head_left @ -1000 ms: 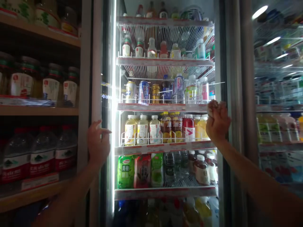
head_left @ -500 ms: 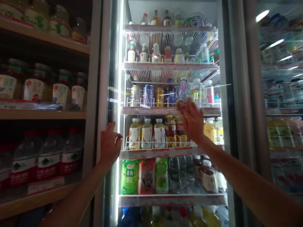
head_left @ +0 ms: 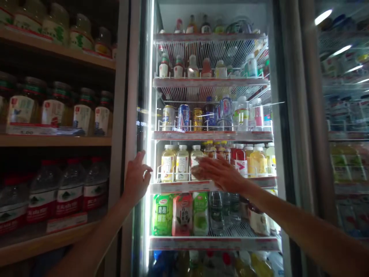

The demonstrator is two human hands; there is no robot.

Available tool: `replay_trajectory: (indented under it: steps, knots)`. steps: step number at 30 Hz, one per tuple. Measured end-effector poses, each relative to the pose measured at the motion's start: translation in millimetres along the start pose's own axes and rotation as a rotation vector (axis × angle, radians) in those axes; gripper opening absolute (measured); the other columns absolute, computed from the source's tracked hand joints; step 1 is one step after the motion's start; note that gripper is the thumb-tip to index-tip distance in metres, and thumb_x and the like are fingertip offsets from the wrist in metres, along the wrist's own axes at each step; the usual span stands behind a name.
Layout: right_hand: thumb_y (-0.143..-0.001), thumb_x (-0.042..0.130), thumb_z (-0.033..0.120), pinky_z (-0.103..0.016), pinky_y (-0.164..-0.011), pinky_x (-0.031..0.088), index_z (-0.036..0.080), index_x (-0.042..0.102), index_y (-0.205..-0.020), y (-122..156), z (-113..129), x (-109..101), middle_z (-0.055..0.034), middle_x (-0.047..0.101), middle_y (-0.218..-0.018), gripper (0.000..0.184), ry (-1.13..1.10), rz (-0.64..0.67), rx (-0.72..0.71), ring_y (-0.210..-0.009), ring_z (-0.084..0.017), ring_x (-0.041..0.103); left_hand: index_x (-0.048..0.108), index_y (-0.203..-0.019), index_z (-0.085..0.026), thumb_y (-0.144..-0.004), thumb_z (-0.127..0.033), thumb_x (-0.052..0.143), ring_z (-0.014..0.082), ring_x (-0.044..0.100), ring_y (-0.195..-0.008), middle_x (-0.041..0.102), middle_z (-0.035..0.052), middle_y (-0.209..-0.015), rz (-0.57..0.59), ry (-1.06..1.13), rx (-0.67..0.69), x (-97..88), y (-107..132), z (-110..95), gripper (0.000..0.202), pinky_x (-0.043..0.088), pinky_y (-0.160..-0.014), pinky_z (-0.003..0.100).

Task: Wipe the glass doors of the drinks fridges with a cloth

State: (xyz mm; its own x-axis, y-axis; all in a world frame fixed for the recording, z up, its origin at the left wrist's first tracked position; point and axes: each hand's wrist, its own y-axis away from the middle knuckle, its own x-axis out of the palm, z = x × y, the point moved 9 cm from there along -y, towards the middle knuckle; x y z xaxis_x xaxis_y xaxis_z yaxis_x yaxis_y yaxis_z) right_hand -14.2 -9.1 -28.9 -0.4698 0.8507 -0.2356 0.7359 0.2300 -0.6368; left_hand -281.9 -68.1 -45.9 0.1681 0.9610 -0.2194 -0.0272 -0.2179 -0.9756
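Note:
I face a lit drinks fridge (head_left: 211, 135) with several wire shelves of bottles and cans. My left hand (head_left: 136, 180) rests open on the fridge's left door frame (head_left: 135, 115), fingers spread. My right hand (head_left: 219, 173) reaches leftward across the front of the third shelf, fingers stretched out and empty. It hovers in front of pale yellow tea bottles (head_left: 182, 163) and darker juice bottles (head_left: 220, 150). Whether the hand touches glass or is inside the fridge I cannot tell.
Wooden shelves (head_left: 54, 141) to the left carry labelled jars (head_left: 82, 115) above and large water bottles (head_left: 70, 186) below. A second glass-door fridge (head_left: 346, 127) stands on the right. Cans (head_left: 183, 116) line the shelf above my right hand; green and pink cartons (head_left: 173, 213) sit below.
My right hand left the right door edge and swept left and down across the fridge front, opening from a closed fist to flat fingers. The left hand stayed on the frame. The view shifted slightly left.

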Motion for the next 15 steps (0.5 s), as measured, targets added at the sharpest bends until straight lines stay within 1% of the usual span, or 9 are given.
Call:
replay_trajectory:
  steps: [1,4,5,6,7,10,11,13,15]
  knots:
    - [-0.080,0.046,0.015,-0.049,-0.112,0.021,0.035,0.038,-0.135,0,-6,-1,0.0059,0.034,-0.147,0.059,0.001,-0.004,0.031,-0.135,-0.019,0.030,0.054,-0.068,-0.019,-0.081,-0.019,0.038,0.0266,0.029,-0.136,0.040,0.0122,-0.142,0.005,-0.001,0.003,-0.1,0,-1,0.021,0.027,-0.107,0.056]
    - [-0.084,0.041,0.017,-0.059,-0.107,0.020,0.031,0.036,-0.138,7,-71,-24,0.0004,0.028,-0.149,0.056,0.091,-0.220,0.566,-0.136,-0.029,0.027,0.054,-0.066,-0.019,-0.080,-0.019,0.040,0.0277,0.030,-0.136,0.039,0.0112,-0.143,0.006,-0.011,0.008,-0.7,-1,-3,0.020,0.028,-0.107,0.054]
    - [-0.084,0.039,0.019,-0.061,-0.106,0.021,0.029,0.036,-0.138,11,-82,-29,-0.0012,0.026,-0.150,0.055,0.112,-0.278,0.687,-0.136,-0.031,0.025,0.055,-0.066,-0.019,-0.079,-0.019,0.041,0.0278,0.030,-0.136,0.039,0.0103,-0.144,-0.002,-0.014,0.008,-0.9,-1,-2,0.019,0.028,-0.107,0.054]
    - [-0.084,0.039,0.019,-0.060,-0.105,0.023,0.029,0.036,-0.138,9,-81,-29,-0.0016,0.025,-0.151,0.055,0.116,-0.293,0.705,-0.137,-0.031,0.023,0.055,-0.065,-0.019,-0.079,-0.019,0.042,0.0280,0.030,-0.136,0.038,0.0094,-0.144,-0.010,-0.017,0.010,-1.0,-1,-1,0.018,0.028,-0.107,0.053]
    - [-0.084,0.040,0.019,-0.058,-0.106,0.024,0.029,0.036,-0.138,3,-69,-25,-0.0009,0.025,-0.150,0.056,0.099,-0.263,0.610,-0.138,-0.030,0.023,0.054,-0.064,-0.019,-0.078,-0.019,0.042,0.0281,0.031,-0.135,0.038,0.0088,-0.144,-0.020,-0.019,0.013,-1.1,-1,0,0.018,0.028,-0.107,0.053]
    - [-0.081,0.044,0.016,-0.047,-0.111,0.023,0.032,0.035,-0.138,-8,5,-5,0.0033,0.033,-0.147,0.059,0.001,-0.082,0.044,-0.137,-0.019,0.026,0.056,-0.072,-0.019,-0.079,-0.021,0.043,0.0284,0.032,-0.135,0.039,0.0104,-0.144,-0.031,-0.016,0.025,0.2,0,3,0.015,0.027,-0.108,0.053]
    - [-0.081,0.044,0.016,-0.046,-0.112,0.022,0.033,0.035,-0.137,-4,18,-3,0.0038,0.035,-0.146,0.059,-0.016,-0.046,-0.050,-0.136,-0.017,0.027,0.058,-0.081,-0.019,-0.080,-0.023,0.043,0.0283,0.032,-0.135,0.039,0.0116,-0.143,-0.033,-0.016,0.022,0.5,0,4,0.016,0.026,-0.108,0.053]
    - [-0.082,0.044,0.016,-0.049,-0.112,0.020,0.032,0.035,-0.137,2,5,-7,0.0021,0.036,-0.146,0.058,0.004,-0.069,0.052,-0.135,-0.019,0.030,0.056,-0.105,-0.019,-0.082,-0.029,0.044,0.0279,0.031,-0.135,0.039,0.0133,-0.143,-0.032,-0.023,0.011,1.8,2,3,0.027,0.025,-0.109,0.053]
    - [-0.083,0.042,0.016,-0.055,-0.108,0.022,0.032,0.035,-0.137,7,-37,-21,-0.0008,0.034,-0.147,0.057,0.069,-0.188,0.380,-0.136,-0.024,0.030,0.047,-0.122,-0.020,-0.085,-0.033,0.044,0.0275,0.027,-0.137,0.035,0.0136,-0.145,-0.036,-0.045,-0.013,3.4,4,1,0.040,0.022,-0.110,0.053]
